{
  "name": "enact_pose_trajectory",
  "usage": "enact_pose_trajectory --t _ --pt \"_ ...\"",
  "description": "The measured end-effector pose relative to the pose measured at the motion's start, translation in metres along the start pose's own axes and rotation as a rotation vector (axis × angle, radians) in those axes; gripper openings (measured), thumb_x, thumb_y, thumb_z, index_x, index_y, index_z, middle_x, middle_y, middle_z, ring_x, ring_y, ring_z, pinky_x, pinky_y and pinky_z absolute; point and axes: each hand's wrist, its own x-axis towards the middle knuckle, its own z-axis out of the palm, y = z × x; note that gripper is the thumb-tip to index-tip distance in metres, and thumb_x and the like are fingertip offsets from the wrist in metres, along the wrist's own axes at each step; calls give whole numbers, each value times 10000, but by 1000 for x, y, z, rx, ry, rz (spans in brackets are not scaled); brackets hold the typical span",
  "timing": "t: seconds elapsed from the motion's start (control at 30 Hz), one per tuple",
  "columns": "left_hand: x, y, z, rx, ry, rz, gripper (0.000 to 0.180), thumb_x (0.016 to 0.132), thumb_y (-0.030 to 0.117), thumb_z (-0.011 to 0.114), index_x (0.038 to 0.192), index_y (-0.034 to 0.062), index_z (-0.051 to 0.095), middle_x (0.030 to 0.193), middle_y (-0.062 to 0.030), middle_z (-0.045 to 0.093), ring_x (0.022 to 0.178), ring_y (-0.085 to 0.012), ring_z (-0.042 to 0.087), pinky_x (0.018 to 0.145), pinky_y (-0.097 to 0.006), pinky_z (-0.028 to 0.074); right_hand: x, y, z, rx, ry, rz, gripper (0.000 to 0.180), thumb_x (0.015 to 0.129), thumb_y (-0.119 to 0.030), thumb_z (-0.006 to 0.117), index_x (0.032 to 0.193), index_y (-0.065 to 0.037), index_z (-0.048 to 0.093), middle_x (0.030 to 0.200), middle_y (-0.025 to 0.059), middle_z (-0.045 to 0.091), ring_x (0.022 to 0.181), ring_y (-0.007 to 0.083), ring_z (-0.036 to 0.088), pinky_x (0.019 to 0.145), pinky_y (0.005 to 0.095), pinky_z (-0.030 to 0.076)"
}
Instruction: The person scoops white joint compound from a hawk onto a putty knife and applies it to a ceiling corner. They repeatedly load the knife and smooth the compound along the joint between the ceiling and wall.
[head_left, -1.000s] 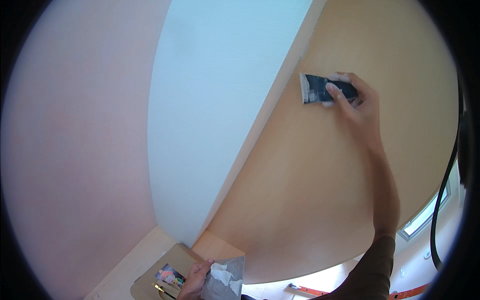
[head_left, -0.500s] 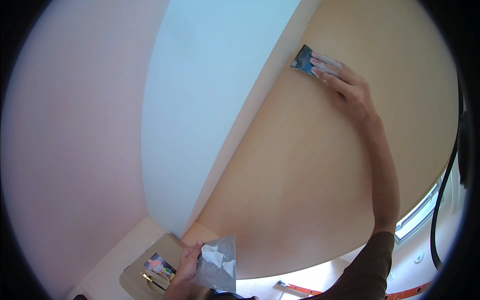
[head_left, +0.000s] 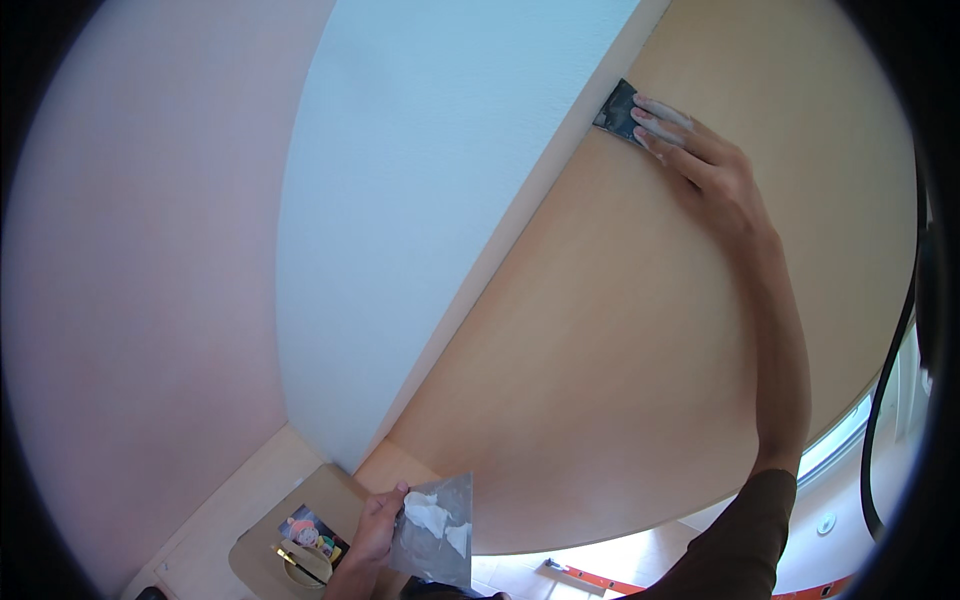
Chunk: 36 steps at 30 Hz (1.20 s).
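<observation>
Right hand (head_left: 718,172) — scraper (head_left: 616,108); left hand (head_left: 376,527) — plate (head_left: 430,558)

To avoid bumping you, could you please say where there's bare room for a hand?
The tan panel is bare between the right forearm and the pale strip. Lower left is crowded with the left hand, plate, white paste, brush and card.

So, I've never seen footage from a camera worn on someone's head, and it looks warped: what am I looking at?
No machine here, just a person's bare hands, seen from a fisheye camera on the head, so straight edges bend near the rim. The right hand holds a dark flat blade at the wood-coloured panel, close to a pale narrow edge. The left hand grips a grey plate carrying white paste. At lower left, a brush lies over a tan surface.
</observation>
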Motion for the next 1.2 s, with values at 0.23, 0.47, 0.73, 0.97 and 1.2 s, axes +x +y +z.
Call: enact_pose_trajectory --t 0.23,0.47,0.73,0.97,1.2 --pt "4 -6 -6 68 -19 60 433 984 338 449 857 -14 667 788 -61 667 678 -116 604 646 -269 492 11 -10 -2 -121 -127 -2 226 749 50 631 973 26 646 1116 123 639 1064 265 603 837 341 536" --pt "-16 8 21 -85 38 29 411 996 324 410 971 -27 623 888 -88 660 807 -151 631 746 -305 514 -20 -29 -45 11 97 113 289 738 100 642 1016 21 645 1061 138 656 937 248 657 759 321 558" --pt "-20 25 49 -245 -38 247 410 1006 322 371 1069 -34 562 991 -119 638 893 -179 639 793 -325 540 -65 -127 -60 1206 135 969 145 828 6 653 973 5 650 885 99 650 812 179 672 672 246 554" --pt "-16 28 21 83 -135 144 412 981 352 449 893 -8 628 785 -41 628 710 -91 600 647 -252 501 -77 -210 -68 1048 -171 127 215 692 -23 723 901 -14 674 862 110 663 785 254 691 638 299 569" --pt "-41 47 42 310 -114 89 418 979 342 453 822 1 636 717 -27 611 578 -68 568 536 -237 476 -88 -255 -68 1107 -167 14 198 621 8 704 818 1 686 819 134 658 770 292 689 642 361 584"
